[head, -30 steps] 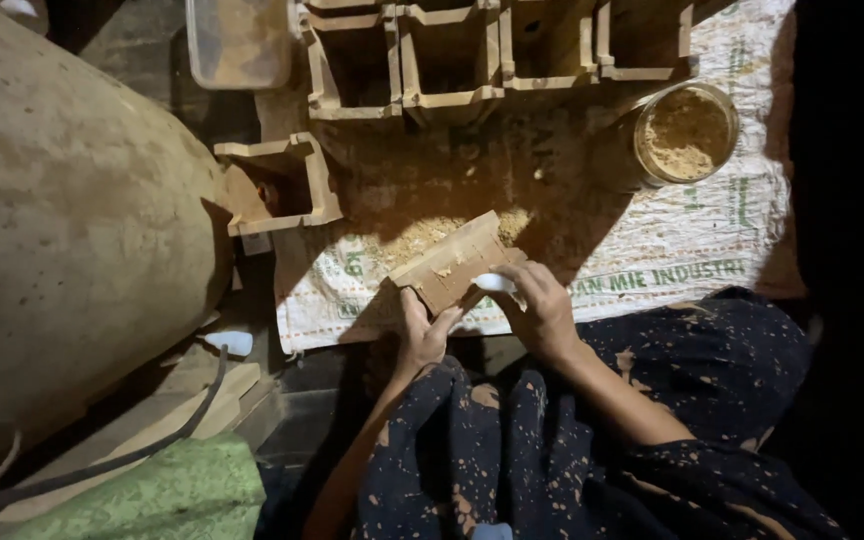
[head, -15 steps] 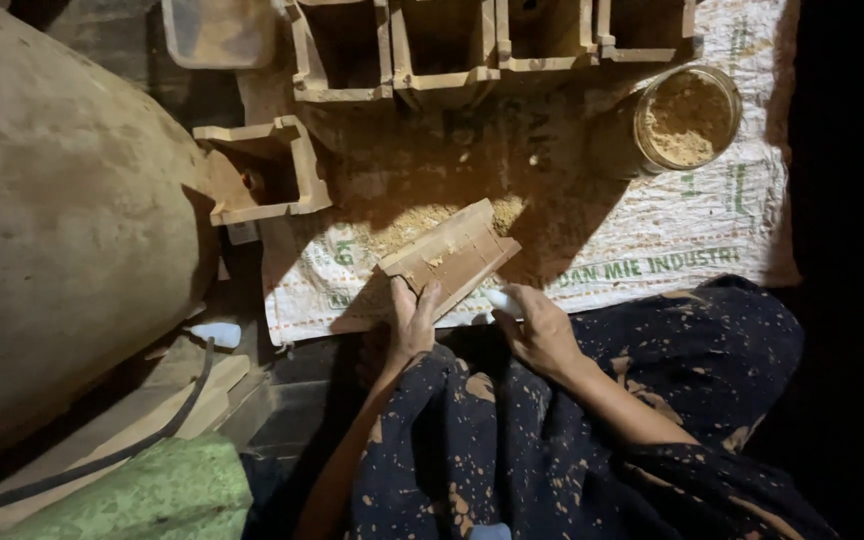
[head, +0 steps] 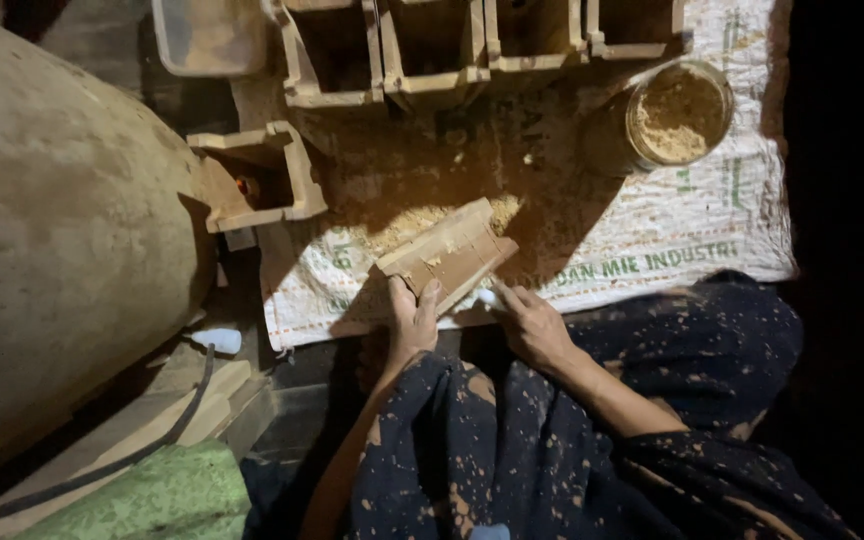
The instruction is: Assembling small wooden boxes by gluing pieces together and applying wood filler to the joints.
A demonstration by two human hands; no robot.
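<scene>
Now the left hand [head: 410, 322] clamps its fingers on a wooden mould [head: 449, 254] lying on the white printed sack [head: 692, 215]. Beside the mould, the right hand [head: 532, 322] pinches a small white thing, and a round jar [head: 674, 113] of powder stands on the sack's far end.

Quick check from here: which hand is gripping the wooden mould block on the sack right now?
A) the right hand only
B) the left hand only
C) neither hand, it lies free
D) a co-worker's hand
B: the left hand wraps its fingers over the near end of the wooden mould block, while the right hand rests beside it on the woven sack, fingertips near a small white piece.
</scene>
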